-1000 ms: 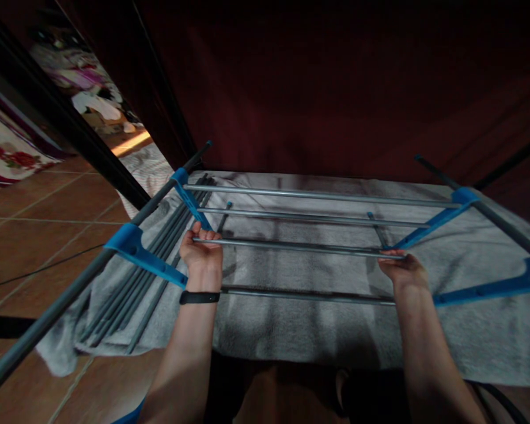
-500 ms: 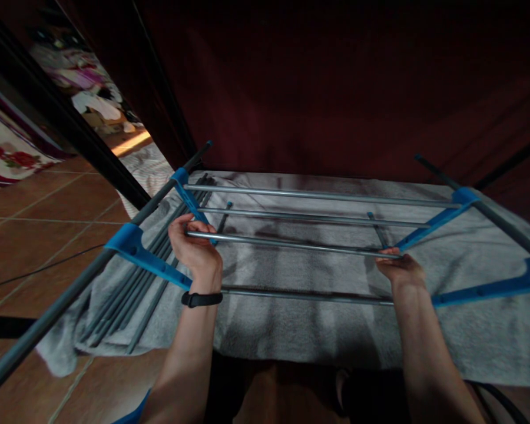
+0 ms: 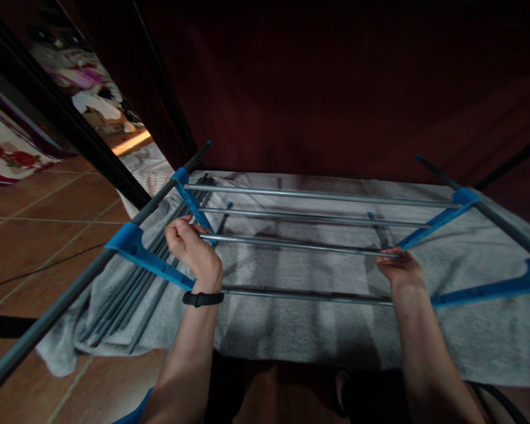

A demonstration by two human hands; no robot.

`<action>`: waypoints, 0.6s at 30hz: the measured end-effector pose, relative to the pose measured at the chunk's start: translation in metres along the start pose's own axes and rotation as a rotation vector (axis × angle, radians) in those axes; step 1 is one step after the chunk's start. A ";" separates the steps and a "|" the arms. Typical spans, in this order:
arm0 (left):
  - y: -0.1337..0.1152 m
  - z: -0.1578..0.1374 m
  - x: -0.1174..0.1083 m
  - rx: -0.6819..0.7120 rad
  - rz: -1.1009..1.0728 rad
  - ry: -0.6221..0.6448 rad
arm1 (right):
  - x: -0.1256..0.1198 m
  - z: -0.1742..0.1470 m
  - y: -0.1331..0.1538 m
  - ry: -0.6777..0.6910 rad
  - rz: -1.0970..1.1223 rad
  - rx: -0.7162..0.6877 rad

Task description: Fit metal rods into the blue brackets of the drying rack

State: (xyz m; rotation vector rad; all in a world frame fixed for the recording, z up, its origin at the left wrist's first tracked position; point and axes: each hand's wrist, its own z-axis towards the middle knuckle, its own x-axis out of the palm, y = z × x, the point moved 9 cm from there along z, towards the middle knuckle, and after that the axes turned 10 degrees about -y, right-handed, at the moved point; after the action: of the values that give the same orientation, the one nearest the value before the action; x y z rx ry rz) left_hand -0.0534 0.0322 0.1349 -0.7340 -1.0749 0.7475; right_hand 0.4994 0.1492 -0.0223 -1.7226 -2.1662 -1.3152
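A thin grey metal rod (image 3: 291, 244) spans the gap between my two hands, roughly level. My left hand (image 3: 192, 247), with a black band at the wrist, is closed with curled fingers at the rod's left end, beside a blue plastic bracket (image 3: 196, 209). Its fingertips are partly hidden. The rod's right end is pinched by my right hand (image 3: 397, 265), close to the right blue bracket (image 3: 437, 228). Other crossbars, among them the far rod (image 3: 318, 197) and the near rod (image 3: 304, 295), join the rack's two sides.
Several loose grey tubes (image 3: 136, 282) lie on the grey cloth (image 3: 291, 335) at left. A long side tube (image 3: 57, 312) runs toward me. Behind the rack hangs a dark red surface (image 3: 335, 94). Brown floor tiles (image 3: 39, 241) and a thin cable lie to the left.
My left hand has turned slightly, and its fingers have shifted at the rod's left end, showing the back of the hand more. The right hand has hardly moved.
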 end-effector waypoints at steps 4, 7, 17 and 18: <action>0.013 0.007 -0.007 -0.007 0.076 -0.071 | -0.004 0.000 0.000 -0.020 0.036 -0.015; 0.020 0.011 -0.010 -0.025 0.127 -0.111 | -0.005 -0.001 0.000 -0.058 0.040 -0.010; 0.054 0.007 -0.018 -0.272 0.277 -0.149 | 0.010 -0.015 0.016 0.020 0.090 -0.144; 0.058 0.006 -0.019 -0.301 0.290 -0.146 | 0.011 -0.018 0.019 0.022 0.099 -0.171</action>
State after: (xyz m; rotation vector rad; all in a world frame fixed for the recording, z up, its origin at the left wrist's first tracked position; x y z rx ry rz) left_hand -0.0748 0.0496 0.0799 -1.1222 -1.2441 0.9062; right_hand 0.5034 0.1466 0.0056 -1.8381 -1.9804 -1.5245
